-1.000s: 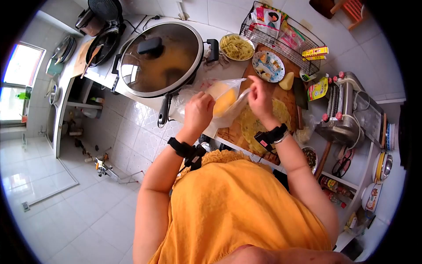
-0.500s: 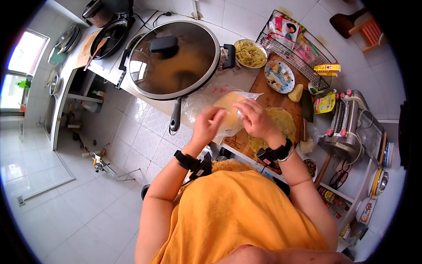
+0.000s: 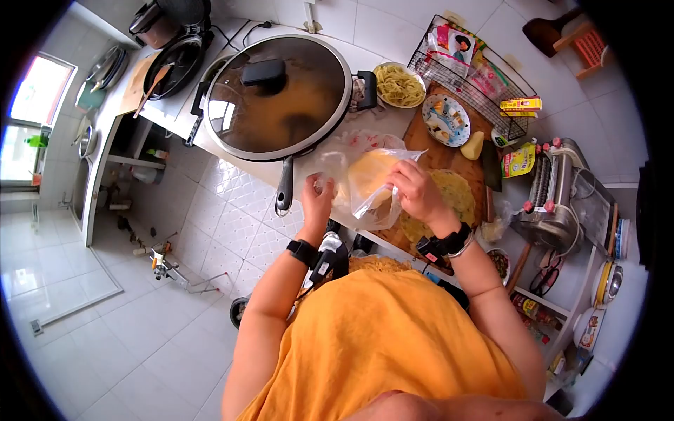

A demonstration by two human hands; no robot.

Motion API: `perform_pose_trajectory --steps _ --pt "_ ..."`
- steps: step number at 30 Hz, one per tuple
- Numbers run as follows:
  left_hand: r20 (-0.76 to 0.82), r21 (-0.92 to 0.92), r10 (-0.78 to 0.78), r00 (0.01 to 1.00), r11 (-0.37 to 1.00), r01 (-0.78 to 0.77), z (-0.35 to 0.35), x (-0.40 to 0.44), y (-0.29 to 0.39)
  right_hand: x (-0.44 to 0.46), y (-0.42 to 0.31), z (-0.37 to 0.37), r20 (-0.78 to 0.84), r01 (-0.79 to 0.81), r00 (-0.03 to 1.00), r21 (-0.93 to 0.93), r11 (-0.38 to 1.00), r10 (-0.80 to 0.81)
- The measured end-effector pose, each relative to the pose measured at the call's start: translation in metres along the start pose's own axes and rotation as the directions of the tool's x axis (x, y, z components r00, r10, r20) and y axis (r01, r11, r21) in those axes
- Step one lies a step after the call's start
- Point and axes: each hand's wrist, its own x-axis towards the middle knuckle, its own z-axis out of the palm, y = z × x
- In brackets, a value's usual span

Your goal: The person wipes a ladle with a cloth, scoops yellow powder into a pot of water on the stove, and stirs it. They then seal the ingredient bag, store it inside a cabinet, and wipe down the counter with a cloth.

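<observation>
A clear plastic bag (image 3: 372,172) with something yellow inside lies over the counter's front edge. My right hand (image 3: 415,189) pinches the bag's edge on its right side. At the bag's left side, my left hand (image 3: 318,200) has its fingers curled against thin clear plastic; its exact grip is hard to make out. Right of the bag, a flat yellow-green pancake (image 3: 449,200) rests on the wooden cutting board (image 3: 437,151), partly behind my right hand. A large lidded pan (image 3: 281,105) stands to the left, its handle pointing toward me.
Behind the board are a plate of pale strips (image 3: 400,85), a patterned plate (image 3: 446,121) and a wire basket (image 3: 484,84) of packets. A metal roller machine (image 3: 554,193) stands at the right. A black pan (image 3: 175,67) with a wooden spoon is at the far left.
My hands came together at the bag, then moved apart, with my left hand going left and down. The bag's opening is spread wider. The view has shifted slightly.
</observation>
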Motion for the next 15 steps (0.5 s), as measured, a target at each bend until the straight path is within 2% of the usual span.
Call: perform_pose_trajectory --steps 1,3,4,5,7,8,9,11,12,13,14,15 --pt "0.002 0.001 0.002 1.0 1.0 -0.002 0.001 -0.005 0.006 -0.002 0.001 0.0 0.001 0.008 1.0 -0.015 1.0 -0.008" --pt "0.062 -0.067 0.203 0.977 0.978 -0.199 0.004 -0.022 0.036 -0.005 -0.001 0.0 -0.033 0.002 0.999 -0.004 1.0 -0.003" --pt "0.117 -0.162 0.218 0.969 0.967 -0.198 0.008 -0.029 0.051 -0.007 -0.002 -0.001 -0.061 -0.001 0.998 0.008 1.0 0.002" --pt "0.126 -0.159 0.222 0.967 0.966 -0.202 0.011 -0.03 0.054 -0.008 -0.004 -0.001 -0.069 -0.006 0.998 0.004 1.0 0.006" --pt "0.201 0.009 0.468 0.861 0.878 -0.479 0.018 -0.032 0.062 -0.006 -0.006 -0.001 -0.042 -0.089 0.995 0.08 0.993 0.092" --pt "0.227 0.09 0.487 0.843 0.852 -0.516 0.022 -0.034 0.067 -0.006 -0.003 0.003 -0.052 -0.091 0.994 0.075 0.993 0.095" --pt "0.238 0.088 0.492 0.837 0.848 -0.523 0.024 -0.036 0.073 -0.008 0.004 0.01 -0.108 -0.05 0.993 0.036 0.998 0.054" --pt "0.471 0.213 0.519 0.714 0.718 -0.662 0.027 -0.04 0.092 -0.007 0.008 0.015 -0.175 -0.021 0.984 -0.01 1.0 0.019" --pt "0.51 0.303 0.522 0.684 0.635 -0.711 0.029 -0.043 0.104 -0.003 0.007 0.017 -0.216 -0.092 0.972 0.025 0.995 0.096" --pt "0.524 0.296 0.526 0.67 0.625 -0.722 0.032 -0.049 0.116 0.002 0.005 0.017 -0.258 -0.161 0.951 0.062 0.985 0.172" --pt "0.526 0.474 0.412 0.744 0.584 -0.659 0.035 -0.06 0.126 0.008 0.001 0.017 -0.277 -0.172 0.944 0.05 0.984 0.179" --pt "0.528 0.617 0.31 0.791 0.5 -0.608 0.048 -0.063 0.135 0.011 0.0 0.008 -0.213 -0.249 0.936 0.164 0.955 0.281"
